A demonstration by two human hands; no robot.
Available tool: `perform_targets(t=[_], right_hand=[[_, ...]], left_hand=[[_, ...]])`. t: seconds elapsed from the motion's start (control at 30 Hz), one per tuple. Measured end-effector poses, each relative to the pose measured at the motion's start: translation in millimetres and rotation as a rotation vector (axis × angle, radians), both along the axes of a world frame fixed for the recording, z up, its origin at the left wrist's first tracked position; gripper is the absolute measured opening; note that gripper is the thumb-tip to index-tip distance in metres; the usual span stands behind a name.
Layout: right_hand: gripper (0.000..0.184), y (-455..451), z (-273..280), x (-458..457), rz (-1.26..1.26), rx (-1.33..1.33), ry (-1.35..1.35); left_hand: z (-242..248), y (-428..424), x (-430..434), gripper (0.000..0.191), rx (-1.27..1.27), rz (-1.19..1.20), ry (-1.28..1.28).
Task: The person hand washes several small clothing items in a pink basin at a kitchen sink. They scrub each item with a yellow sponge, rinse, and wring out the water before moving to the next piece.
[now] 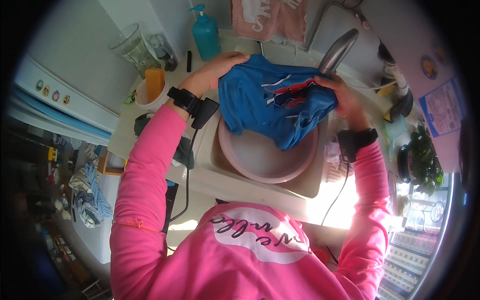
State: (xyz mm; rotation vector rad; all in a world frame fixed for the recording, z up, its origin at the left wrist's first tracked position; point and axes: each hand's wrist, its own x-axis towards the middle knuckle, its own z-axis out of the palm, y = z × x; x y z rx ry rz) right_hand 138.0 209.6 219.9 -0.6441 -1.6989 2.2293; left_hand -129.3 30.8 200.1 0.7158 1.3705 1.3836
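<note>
A blue garment [243,97] with a red and dark printed figure is spread between my two hands. My left hand [225,67] grips its upper left corner, while my right hand [339,92] pinches its right side close by the metal faucet [339,50]. Below the cloth, a pale pink basin [268,178] of cloudy water stands in the sink [210,159]. The garment's lower folds hang over the basin; whether they touch the water I cannot tell.
Left of the sink are a white tub [144,99] holding an orange block [154,84], a glass vase [137,52] and a teal pump bottle [206,37]. Dark cloth [183,152] lies at the sink's left edge. A potted plant [422,161] stands at the right.
</note>
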Motion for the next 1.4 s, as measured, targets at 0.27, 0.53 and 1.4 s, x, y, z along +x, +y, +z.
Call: perform_targets(t=[0.27, 0.53, 1.4], right_hand=[[0.035, -36, -50, -20, 0.018, 0.691, -0.289], [0.037, -56, -82, -44, -0.023, 0.591, 0.031], [0.033, -51, -107, -57, -0.166, 0.163, -0.055]], left_hand=[[-46, 1, 57, 0.016, 0.271, 0.01, 0.949], [-66, -9, 98, 0.022, 0.254, -0.093, 0.517], [-181, -28, 90, 0.134, -0.227, -0.064, 0.768]])
